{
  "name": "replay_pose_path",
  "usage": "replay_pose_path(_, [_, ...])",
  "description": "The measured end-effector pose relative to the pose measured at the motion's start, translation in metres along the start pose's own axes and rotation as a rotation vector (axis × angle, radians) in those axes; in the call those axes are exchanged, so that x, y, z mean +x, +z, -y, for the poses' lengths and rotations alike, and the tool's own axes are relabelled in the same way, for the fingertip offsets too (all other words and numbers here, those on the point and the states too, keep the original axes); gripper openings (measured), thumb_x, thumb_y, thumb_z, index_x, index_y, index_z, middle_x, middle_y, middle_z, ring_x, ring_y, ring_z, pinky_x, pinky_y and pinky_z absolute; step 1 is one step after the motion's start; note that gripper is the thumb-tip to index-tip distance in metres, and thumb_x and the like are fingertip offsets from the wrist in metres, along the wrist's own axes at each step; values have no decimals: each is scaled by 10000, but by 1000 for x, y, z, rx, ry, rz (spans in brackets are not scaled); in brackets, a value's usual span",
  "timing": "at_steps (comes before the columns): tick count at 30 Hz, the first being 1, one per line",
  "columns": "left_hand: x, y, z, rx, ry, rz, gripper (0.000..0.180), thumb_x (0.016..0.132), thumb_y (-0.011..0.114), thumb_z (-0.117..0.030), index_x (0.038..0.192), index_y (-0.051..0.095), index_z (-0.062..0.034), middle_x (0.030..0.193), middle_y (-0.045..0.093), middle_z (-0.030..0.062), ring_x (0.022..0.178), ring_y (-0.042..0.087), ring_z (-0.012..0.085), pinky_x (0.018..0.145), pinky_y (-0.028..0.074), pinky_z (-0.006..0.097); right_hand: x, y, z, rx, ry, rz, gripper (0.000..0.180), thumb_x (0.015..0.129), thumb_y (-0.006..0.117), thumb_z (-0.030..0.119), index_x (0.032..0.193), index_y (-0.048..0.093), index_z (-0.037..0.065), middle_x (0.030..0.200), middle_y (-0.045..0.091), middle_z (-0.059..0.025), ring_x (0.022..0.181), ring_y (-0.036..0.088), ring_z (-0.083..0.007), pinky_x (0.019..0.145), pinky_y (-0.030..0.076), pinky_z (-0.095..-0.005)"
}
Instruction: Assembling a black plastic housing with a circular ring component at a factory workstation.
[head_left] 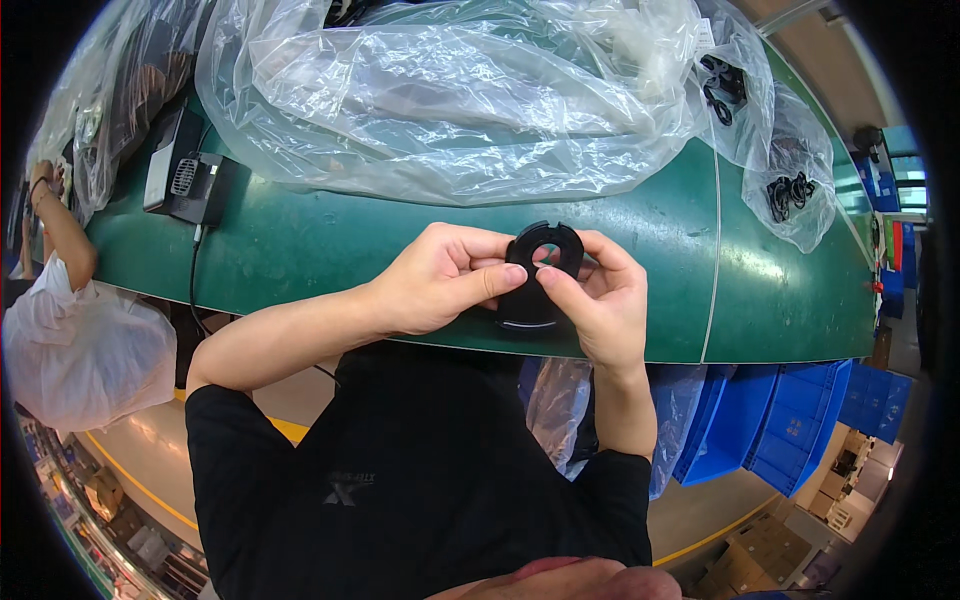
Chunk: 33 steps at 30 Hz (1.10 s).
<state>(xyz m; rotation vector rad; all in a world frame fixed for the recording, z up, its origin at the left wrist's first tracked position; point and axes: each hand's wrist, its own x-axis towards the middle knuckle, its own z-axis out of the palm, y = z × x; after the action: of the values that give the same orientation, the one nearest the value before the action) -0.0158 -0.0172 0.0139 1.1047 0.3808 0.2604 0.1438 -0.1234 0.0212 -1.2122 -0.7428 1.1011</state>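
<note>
Between both hands, just above the near edge of the green table, is a black plastic part (527,302) with a round ring at its top and a wider flat lower end. My left hand (455,275) grips the ring's left side, thumb in front and fingers behind. On the ring's right side my right hand (605,295) does the same, its thumb tip close to the ring's hole. The fingers behind the part are mostly hidden. What the part belongs to, I cannot tell.
A large clear plastic bag (470,110) spreads over the back of the green table (340,245). Bags with black parts (790,195) lie at the right. A black-and-white device (195,185) with a cable stands left. Blue crates (795,425) sit below right. Another person (90,340) works far left.
</note>
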Motion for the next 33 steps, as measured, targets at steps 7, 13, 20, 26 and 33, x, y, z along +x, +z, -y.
replay_pose_path(7, [1,3,-3,-3,-36,-20,311,905,578,-183,1153,579,3,791,597,-31,702,506,18,617,420,183,5,-4,-3,-330,-344,-130,282,776,677,-28,1040,586,-62,946,587,-66,829,590,-108,716,498,-220])
replay_pose_path(13, [1,-2,0,83,39,20,274,918,553,-158,1129,583,14,828,593,-16,748,496,20,644,411,191,-5,2,-9,106,-51,4,337,809,654,-7,1121,538,-56,994,621,-96,895,593,-123,785,490,-244])
replay_pose_path(20, [0,-1,-3,3,-15,-73,265,924,540,-221,1053,610,1,864,639,22,748,560,46,644,460,191,-7,-7,-7,-66,-181,8,144,852,611,19,955,637,-78,885,608,-68,794,547,-93,692,423,-201])
replay_pose_path(26, [-1,2,-4,169,63,-102,237,937,506,-182,964,619,25,850,671,65,698,581,57,575,485,211,-10,0,1,-68,67,-20,157,866,602,53,952,647,-70,821,649,-61,713,569,-88,633,437,-199])
replay_pose_path(33, [-3,6,0,310,130,-95,214,925,517,-139,977,621,41,837,677,64,683,582,53,569,488,214,-17,-1,-13,-262,-154,-45,169,874,584,50,982,641,-67,839,656,-66,722,566,-71,647,450,-188])
